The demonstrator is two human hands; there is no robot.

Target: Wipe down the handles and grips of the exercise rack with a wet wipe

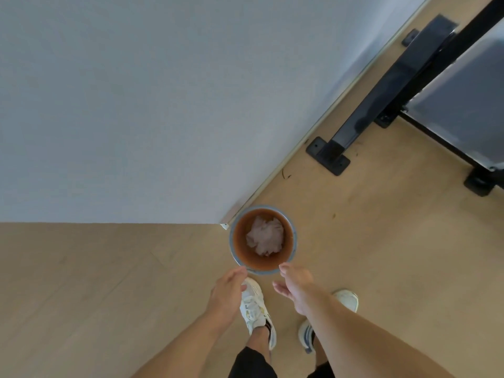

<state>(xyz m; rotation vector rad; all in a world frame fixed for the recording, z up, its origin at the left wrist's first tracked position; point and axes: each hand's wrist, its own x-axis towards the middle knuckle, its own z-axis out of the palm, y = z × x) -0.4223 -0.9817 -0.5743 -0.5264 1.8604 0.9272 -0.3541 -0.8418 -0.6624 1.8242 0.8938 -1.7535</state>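
Two hands, left (227, 294) right (296, 286), grip slack, empty; one bin (235, 257), wipes (265, 239) inside.

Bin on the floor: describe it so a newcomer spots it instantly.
Follow the white wall down to its outer corner on the wooden floor. The bin stands right there, just ahead of both open hands. It is the only round thing: grey rim, brown inside, crumpled white wipes in it.
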